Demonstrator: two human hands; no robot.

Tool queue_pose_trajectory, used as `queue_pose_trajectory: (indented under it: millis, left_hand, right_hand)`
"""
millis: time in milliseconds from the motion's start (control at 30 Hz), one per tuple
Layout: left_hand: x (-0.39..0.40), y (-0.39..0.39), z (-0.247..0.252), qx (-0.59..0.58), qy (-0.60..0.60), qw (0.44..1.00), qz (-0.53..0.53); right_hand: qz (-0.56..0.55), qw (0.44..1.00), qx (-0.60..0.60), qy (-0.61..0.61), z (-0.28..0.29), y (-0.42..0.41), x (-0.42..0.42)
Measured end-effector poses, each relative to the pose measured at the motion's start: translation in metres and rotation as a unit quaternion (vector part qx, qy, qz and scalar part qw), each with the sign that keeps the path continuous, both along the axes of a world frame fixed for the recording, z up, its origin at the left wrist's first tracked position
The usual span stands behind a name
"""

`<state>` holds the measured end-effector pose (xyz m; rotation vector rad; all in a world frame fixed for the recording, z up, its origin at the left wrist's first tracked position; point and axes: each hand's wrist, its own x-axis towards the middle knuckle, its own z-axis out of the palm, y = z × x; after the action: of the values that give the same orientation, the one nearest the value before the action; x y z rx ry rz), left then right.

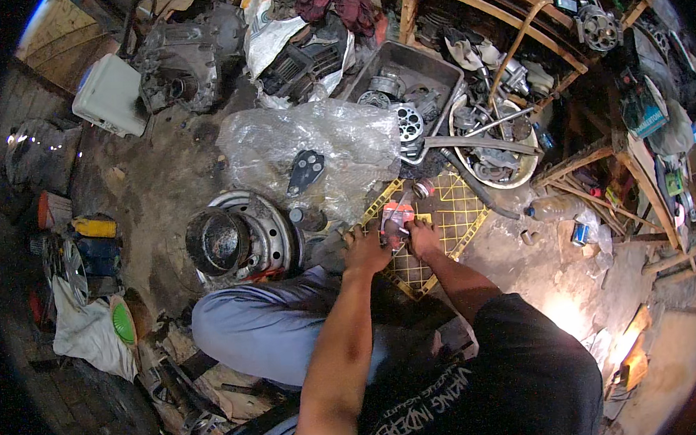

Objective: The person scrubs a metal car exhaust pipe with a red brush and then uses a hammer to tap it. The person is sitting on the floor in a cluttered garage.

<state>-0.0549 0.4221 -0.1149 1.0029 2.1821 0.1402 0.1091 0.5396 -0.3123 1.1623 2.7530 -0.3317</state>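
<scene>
My left hand (367, 251) and my right hand (424, 239) are close together over a yellow plastic crate (453, 226) with a grid-like face. Between them is a small reddish-brown rounded part (391, 231). My right fingers pinch a thin bright metal piece (404, 231) beside it. My left thumb lies by the rounded part, but whether those fingers grip it is unclear. Just beyond the hands, a red and white packet (398, 212) rests on the crate. A small round metal part (423, 188) sits near the crate's far corner.
A steel wheel rim (274, 234) with a dark pan (217, 240) stands to the left. Clear plastic sheeting (313, 130) bears a dark metal bracket (306, 171). Farther off are a grey tray (449, 71) and a white basin (533, 173) of metal parts. A black hose (481, 188) borders the crate.
</scene>
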Motion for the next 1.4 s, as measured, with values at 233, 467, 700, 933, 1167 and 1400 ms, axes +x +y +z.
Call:
queue_pose_trajectory:
  millis: [233,467,700,933,1167,1400]
  left_hand:
    - [-0.006,-0.024,-0.046,0.007,-0.101,0.995,-0.006]
    - [-0.005,-0.027,-0.038,0.194,-0.16,0.967,-0.041]
    - [-0.011,-0.017,0.039,0.346,-0.187,0.905,0.165]
    - [-0.024,-0.028,0.062,0.38,-0.121,0.845,0.357]
    - [-0.046,-0.04,0.049,0.443,-0.258,0.756,0.407]
    - [-0.049,-0.038,0.07,0.559,-0.356,0.681,0.313]
  right_hand:
    - [-0.126,0.901,-0.341,0.236,0.089,-0.07,0.023]
    - [-0.172,0.862,-0.332,0.343,0.158,-0.11,0.019]
    - [-0.184,0.843,-0.257,0.435,0.209,-0.072,-0.01]
    - [-0.047,0.926,-0.093,0.364,0.271,-0.039,-0.03]
    - [-0.061,0.964,-0.188,0.177,0.329,-0.012,-0.031]
    - [0.057,0.977,-0.174,0.111,0.343,-0.024,-0.015]
